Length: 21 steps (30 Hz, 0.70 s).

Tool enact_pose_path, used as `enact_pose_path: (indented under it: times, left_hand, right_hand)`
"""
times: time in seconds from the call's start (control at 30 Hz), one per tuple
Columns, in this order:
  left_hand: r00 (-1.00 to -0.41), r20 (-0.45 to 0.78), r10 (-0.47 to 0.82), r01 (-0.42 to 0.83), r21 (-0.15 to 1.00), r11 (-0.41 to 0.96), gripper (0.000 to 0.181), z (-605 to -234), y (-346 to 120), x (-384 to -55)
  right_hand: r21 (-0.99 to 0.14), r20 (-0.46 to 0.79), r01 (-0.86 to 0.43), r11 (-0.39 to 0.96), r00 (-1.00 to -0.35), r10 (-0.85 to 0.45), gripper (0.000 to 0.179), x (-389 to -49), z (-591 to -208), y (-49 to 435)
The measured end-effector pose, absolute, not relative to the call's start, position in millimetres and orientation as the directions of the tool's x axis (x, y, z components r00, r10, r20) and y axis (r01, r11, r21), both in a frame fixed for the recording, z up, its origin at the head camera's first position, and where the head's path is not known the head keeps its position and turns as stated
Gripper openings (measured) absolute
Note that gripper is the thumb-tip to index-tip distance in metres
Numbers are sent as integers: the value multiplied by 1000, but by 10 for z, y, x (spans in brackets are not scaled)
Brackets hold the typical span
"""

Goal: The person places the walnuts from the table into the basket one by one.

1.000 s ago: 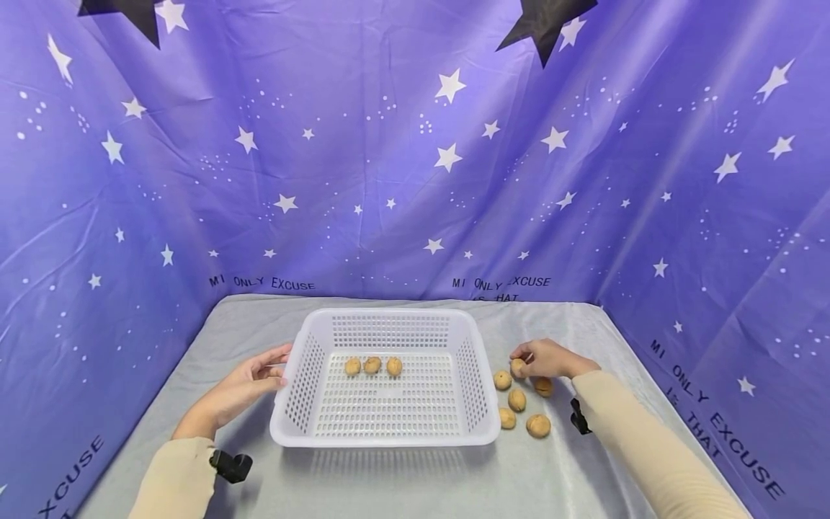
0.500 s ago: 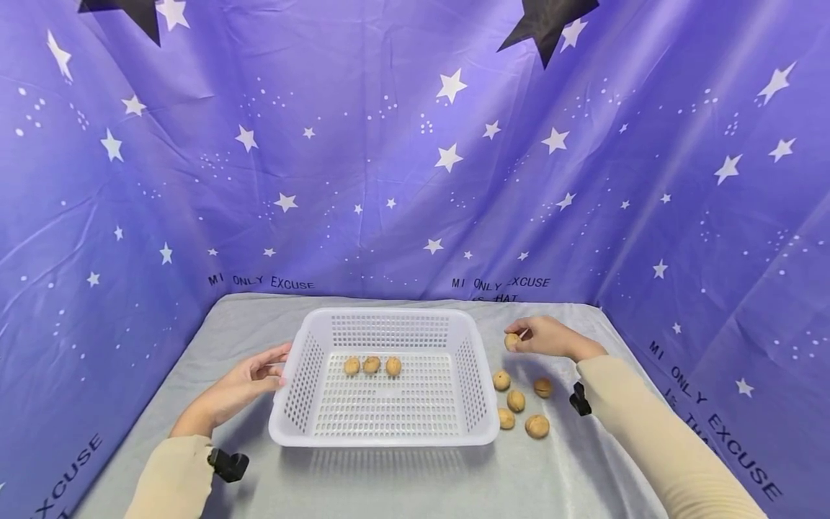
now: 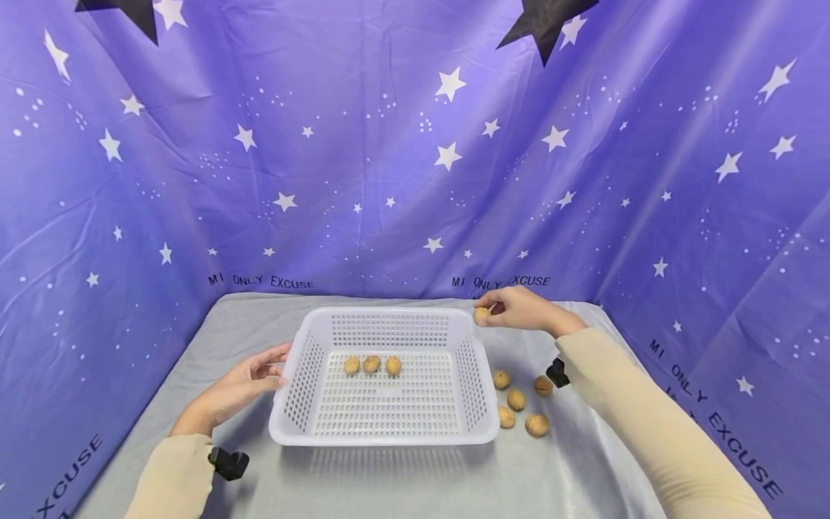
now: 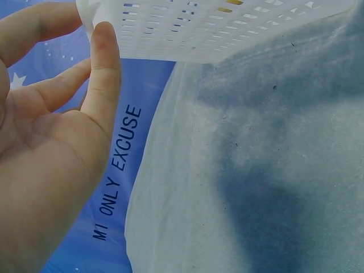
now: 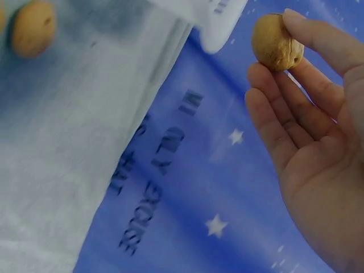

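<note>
A white perforated plastic basket (image 3: 389,441) stands in the middle, with three walnuts (image 3: 372,364) in a row on its floor. My left hand (image 3: 236,389) pinches the basket's left rim between thumb and fingers; the left wrist view shows the thumb (image 4: 104,74) on the rim. Over by the basket's far right corner, my right hand (image 3: 521,310) holds a walnut (image 5: 277,42) between thumb and fingertips, raised above the table. Several more walnuts (image 3: 516,399) lie on the cloth right of the basket.
Grey cloth (image 3: 389,486) covers the table. A purple star-printed curtain (image 3: 363,180) hangs behind the table and along both sides. Black wrist cameras (image 3: 228,463) sit on the sleeves.
My right hand has lifted one walnut from the group on the cloth and carried it up and left, to the basket's far right corner. The left hand stays on the rim.
</note>
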<state>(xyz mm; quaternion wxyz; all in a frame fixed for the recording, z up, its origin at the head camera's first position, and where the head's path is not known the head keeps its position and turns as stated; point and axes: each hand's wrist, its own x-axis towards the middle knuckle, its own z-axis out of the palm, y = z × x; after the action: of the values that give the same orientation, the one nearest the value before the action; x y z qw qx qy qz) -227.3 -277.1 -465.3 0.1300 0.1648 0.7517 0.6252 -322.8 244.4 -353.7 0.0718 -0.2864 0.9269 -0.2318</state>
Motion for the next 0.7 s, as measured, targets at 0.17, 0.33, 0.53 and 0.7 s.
enact_pose_path:
  times: [0.17,0.33,0.53,0.7]
  left_hand:
    - [-913,3,408,85,980,183,76,-4639,-2775,-2272]
    - [-913,-1,408,81,979,185,76,-4643,-2777,-2258]
    - [-913,6,407,83,982,172,75,-4643,-2769,-2269]
    - [-912,14,410,89,983,163,74,-4647,-2763,-2273]
  right_hand:
    - [-493,-3,-531,689,-791,-612,38,-3261,-3508,2165]
    - [-508,-37,-539,672,-766,-642,39,-3294,-3565,1919]
    - [-500,-80,-542,675,-747,-660,37,-3347,-3688,1668]
    - [-495,-155,-503,708,-750,-642,34,-3380,-3812,1471]
